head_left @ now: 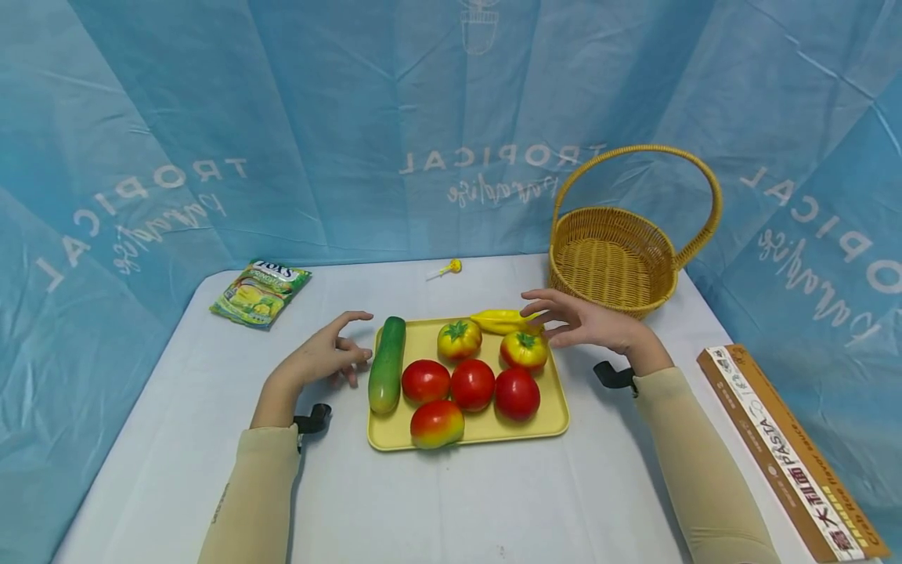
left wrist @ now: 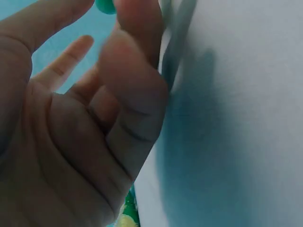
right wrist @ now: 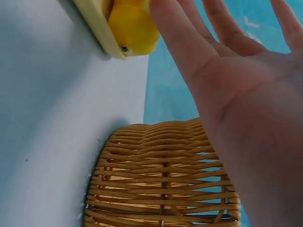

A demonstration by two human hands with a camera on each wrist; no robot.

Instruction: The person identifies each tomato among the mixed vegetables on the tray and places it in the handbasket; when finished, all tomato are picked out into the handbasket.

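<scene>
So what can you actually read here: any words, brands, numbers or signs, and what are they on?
"TROPICAL Paradise": blue curtain, repeated, printed mirror-reversed; the right-hand one is cut off.
"FOX'S": green bag, top edge of the letters partly lost; its smaller print is unreadable.
"PASTA": long box, beside large Chinese characters, seemingly "意大利面".
"Crab Roe flavor sauce": long box, orange side.
Too small to read: the long box's fine print and the marking on the left sleeve.

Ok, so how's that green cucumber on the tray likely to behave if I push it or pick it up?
The cucumber would probably roll if pushed sideways, being long and rounded, though the tray's raised rim might stop it. Its smooth, shiny skin could be slippery. Lying straight, it looks stiff.
</scene>
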